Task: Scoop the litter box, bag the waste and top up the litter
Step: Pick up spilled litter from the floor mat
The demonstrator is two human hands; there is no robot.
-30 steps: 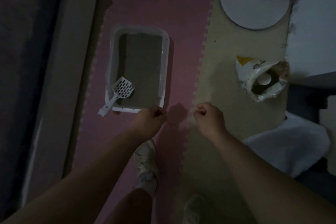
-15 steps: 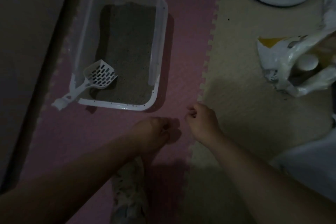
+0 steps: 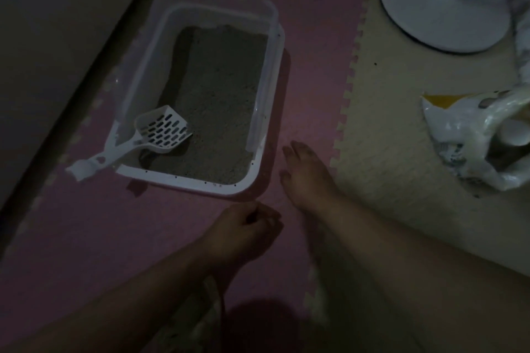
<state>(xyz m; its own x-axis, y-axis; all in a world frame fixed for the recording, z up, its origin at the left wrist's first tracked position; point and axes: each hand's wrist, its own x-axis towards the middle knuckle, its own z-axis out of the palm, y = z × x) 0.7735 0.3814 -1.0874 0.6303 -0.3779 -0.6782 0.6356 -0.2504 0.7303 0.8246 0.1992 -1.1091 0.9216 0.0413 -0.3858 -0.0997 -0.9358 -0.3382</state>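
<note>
The room is dim. A white litter box (image 3: pixel 269 80) holding grey litter sits on the pink floor mat. A white slotted scoop (image 3: pixel 160 130) lies in its near left corner, the handle sticking out over the rim. A white and yellow litter bag (image 3: pixel 470 140) lies open on the cream mat at the right. My right hand (image 3: pixel 307 172) is spread, fingers straight, just off the box's near right corner and apart from it. My left hand (image 3: pixel 243 226) is loosely curled below that same corner and holds nothing.
A white round stand base (image 3: pixel 438 6) with a pole sits at the upper right. A dark wall or furniture edge (image 3: pixel 86 71) runs diagonally along the left. A slipper (image 3: pixel 206 321) shows under my left forearm.
The view has dropped closer to the floor, so the box looks larger. My right hand has uncurled and reached forward beside the box. My left hand stays curled, a little lower.
</note>
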